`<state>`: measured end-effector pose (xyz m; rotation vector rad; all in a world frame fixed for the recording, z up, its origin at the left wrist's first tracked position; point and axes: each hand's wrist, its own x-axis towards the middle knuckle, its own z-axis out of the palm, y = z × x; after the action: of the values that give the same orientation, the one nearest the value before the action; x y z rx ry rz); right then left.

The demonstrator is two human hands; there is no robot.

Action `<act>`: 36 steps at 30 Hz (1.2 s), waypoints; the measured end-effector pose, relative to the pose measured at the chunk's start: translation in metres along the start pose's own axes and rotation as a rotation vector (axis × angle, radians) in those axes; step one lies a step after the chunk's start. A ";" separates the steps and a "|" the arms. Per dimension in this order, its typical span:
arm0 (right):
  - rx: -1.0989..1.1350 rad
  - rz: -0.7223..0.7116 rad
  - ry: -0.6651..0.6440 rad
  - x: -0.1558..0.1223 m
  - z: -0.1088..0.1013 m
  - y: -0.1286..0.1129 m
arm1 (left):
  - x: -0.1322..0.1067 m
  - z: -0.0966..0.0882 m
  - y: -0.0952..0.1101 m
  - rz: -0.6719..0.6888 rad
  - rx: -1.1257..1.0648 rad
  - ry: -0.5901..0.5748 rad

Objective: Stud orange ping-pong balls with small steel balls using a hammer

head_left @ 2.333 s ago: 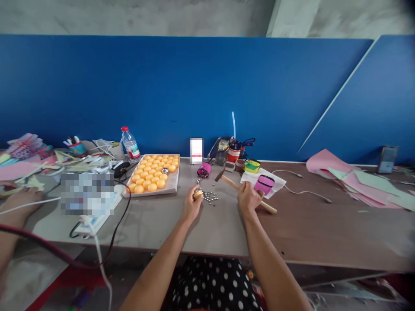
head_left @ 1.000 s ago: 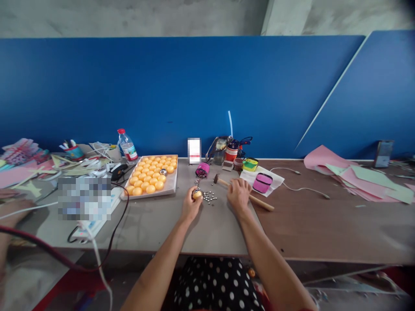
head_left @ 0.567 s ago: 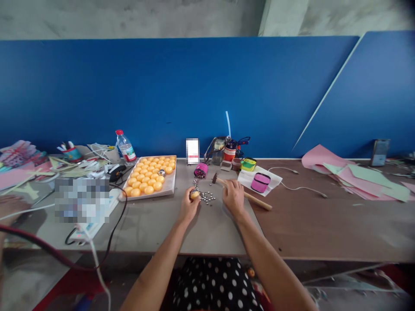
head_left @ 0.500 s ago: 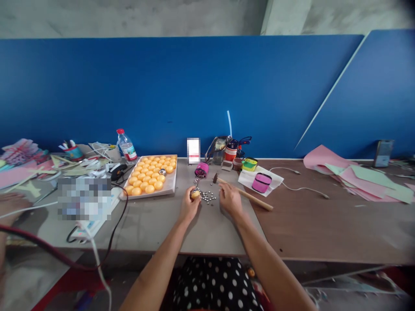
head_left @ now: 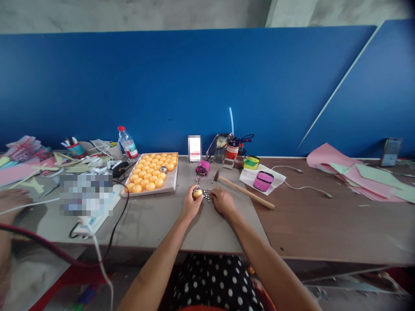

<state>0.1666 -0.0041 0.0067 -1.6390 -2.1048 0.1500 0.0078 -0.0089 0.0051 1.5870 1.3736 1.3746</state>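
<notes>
In my left hand (head_left: 189,204) an orange ball (head_left: 197,194) is gripped, with some shiny pieces along its top. My right hand (head_left: 223,202) reaches to the edge of a small pile of silvery beads (head_left: 206,195), fingers drawn together; whatever they pinch is too small to make out. More beads trail back towards a pink-and-black pouch (head_left: 203,168) lying on its side. A hammer (head_left: 246,191) with a wooden handle lies beyond my right hand. To the left, a white tray (head_left: 170,187) carries many similar orange balls, one of them with silvery pieces on it.
A pink square pouch (head_left: 263,181) lies on white paper at right, near jars and a yellow-green container (head_left: 251,162). Left stand a water bottle (head_left: 130,149) and a power strip (head_left: 97,220) with cables. Another person's hand (head_left: 13,201) rests at far left.
My right hand has moved left from beside the hammer's head to the beads. My left hand stays near the same place with the ball, which looks turned.
</notes>
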 end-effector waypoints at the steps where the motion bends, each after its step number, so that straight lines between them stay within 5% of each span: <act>1: 0.010 0.004 0.001 0.000 0.000 0.000 | 0.000 0.000 0.000 0.005 0.005 0.001; 17: 0.373 0.053 0.228 0.004 0.009 0.022 | 0.000 -0.001 -0.003 -0.003 0.020 -0.016; 27: 0.289 -0.060 -0.019 0.006 0.005 0.038 | 0.000 0.001 -0.008 -0.007 -0.055 -0.017; 36: 0.328 0.058 0.182 0.008 0.004 0.042 | 0.000 0.001 -0.007 -0.015 -0.038 -0.012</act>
<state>0.2011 0.0158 -0.0097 -1.4591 -1.7893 0.3330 0.0065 -0.0064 -0.0014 1.5544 1.3424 1.3721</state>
